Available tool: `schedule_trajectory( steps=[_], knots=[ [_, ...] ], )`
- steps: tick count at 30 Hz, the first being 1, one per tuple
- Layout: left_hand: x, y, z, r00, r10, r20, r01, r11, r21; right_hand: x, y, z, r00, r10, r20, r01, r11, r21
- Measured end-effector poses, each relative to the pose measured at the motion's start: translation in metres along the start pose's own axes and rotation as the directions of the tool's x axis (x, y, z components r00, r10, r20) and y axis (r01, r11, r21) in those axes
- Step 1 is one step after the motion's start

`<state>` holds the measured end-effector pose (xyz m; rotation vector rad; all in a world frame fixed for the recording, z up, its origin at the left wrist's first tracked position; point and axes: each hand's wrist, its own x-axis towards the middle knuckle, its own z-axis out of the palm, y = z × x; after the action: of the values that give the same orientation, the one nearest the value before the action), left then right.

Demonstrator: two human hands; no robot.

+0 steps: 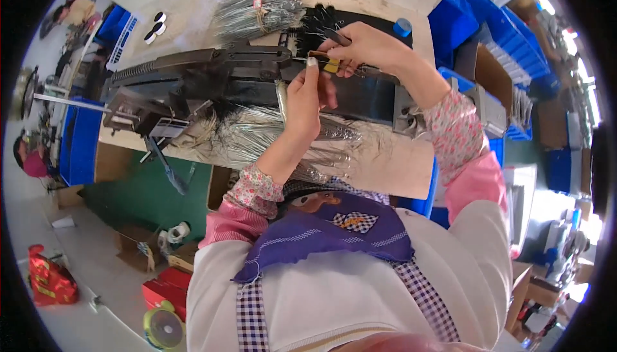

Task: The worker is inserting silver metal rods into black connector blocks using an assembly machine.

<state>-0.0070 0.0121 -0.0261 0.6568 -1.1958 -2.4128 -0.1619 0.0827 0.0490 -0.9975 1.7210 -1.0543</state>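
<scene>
I see the left hand (305,98) pinching a small yellow clip (331,65). The right hand (366,47) is closed on thin black tweezers (335,36), above the long black metal machine (218,72)

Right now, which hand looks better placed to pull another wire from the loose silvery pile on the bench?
Probably the left hand: it hovers directly over the loose silvery wires. The right hand sits farther back, its grip already pinching a small yellow-brown piece at the dark machine.
</scene>
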Motion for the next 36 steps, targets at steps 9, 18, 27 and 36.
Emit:
schedule_trajectory(
  steps=[9,18,27,36],
  knots=[
    [0.001,0.029,0.015,0.950,-0.172,0.261,0.301,0.728,-0.616,-0.002,0.013,-0.017,0.859,-0.512,-0.001,0.192,0.325,-0.926],
    [-0.004,0.027,-0.004,0.958,-0.072,0.277,0.240,0.728,-0.643,-0.018,0.000,0.043,0.732,-0.647,-0.213,0.321,0.604,-0.730],
    [-0.009,0.028,-0.010,0.974,-0.007,0.225,0.142,0.793,-0.593,-0.003,0.002,0.032,0.768,-0.619,-0.164,0.301,0.575,-0.760],
    [-0.008,0.032,-0.007,0.969,-0.023,0.247,0.162,0.815,-0.557,-0.024,0.004,0.028,0.664,-0.734,-0.142,0.307,0.440,-0.844]
  ],
)
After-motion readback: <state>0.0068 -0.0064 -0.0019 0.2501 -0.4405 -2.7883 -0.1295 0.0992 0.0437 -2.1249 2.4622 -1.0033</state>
